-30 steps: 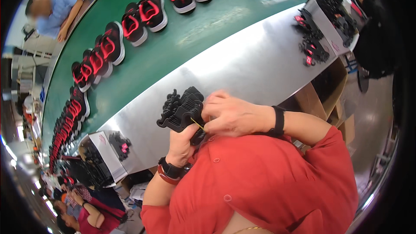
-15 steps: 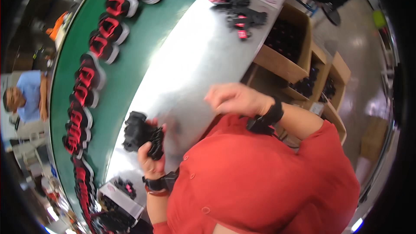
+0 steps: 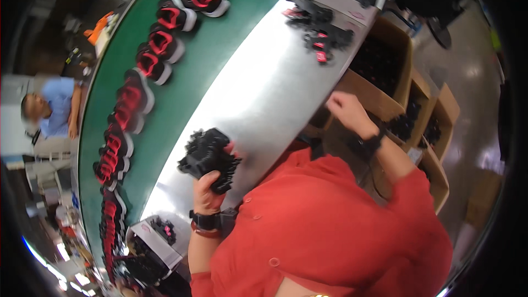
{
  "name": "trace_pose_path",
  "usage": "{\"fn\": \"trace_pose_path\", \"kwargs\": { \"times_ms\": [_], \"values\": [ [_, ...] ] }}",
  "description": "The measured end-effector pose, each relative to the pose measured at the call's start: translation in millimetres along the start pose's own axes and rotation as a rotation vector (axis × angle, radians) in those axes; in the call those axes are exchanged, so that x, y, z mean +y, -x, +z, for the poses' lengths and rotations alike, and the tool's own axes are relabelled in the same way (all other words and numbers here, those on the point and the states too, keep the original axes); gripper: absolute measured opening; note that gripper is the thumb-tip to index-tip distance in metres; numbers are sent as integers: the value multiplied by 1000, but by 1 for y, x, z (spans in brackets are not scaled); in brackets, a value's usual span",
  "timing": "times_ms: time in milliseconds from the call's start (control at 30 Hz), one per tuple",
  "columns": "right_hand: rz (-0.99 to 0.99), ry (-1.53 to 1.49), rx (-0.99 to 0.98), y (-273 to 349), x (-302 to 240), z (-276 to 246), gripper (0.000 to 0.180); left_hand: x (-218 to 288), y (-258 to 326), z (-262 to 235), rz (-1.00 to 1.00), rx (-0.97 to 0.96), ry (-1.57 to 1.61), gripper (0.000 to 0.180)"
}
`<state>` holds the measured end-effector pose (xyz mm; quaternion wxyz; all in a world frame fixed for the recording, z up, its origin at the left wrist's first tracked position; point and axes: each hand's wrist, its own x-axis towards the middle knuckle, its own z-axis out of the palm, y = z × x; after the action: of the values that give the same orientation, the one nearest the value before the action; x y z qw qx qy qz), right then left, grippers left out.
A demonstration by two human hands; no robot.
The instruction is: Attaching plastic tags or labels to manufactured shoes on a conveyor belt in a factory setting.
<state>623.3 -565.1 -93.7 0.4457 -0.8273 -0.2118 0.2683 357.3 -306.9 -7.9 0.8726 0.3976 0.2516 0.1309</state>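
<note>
A bundle of black parts [image 3: 209, 159] is gripped in the left hand [image 3: 208, 187] and held just over the near edge of the shiny metal table [image 3: 264, 93]. The right hand [image 3: 345, 109] is held at the table's edge beside an open cardboard box [image 3: 385, 71]; whether it is open or closed cannot be told. Black-and-pink pieces [image 3: 319, 33] lie farther along the table. Red-and-black shoes [image 3: 159, 49] are lined up on the green belt [image 3: 214, 44] beyond. A person in blue [image 3: 52, 115] is seated across the belt.
</note>
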Motion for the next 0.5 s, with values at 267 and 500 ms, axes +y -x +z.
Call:
{"fn": "trace_pose_path", "kwargs": {
  "times_ms": [267,500],
  "values": [
    [-74,-870,-888,18,-151,98,62,10,-5,23,5,-65,-35,47],
    [-148,-442,-915,-6,-141,153,40,14,21,8,86,233,-236,33]
  ]
}}
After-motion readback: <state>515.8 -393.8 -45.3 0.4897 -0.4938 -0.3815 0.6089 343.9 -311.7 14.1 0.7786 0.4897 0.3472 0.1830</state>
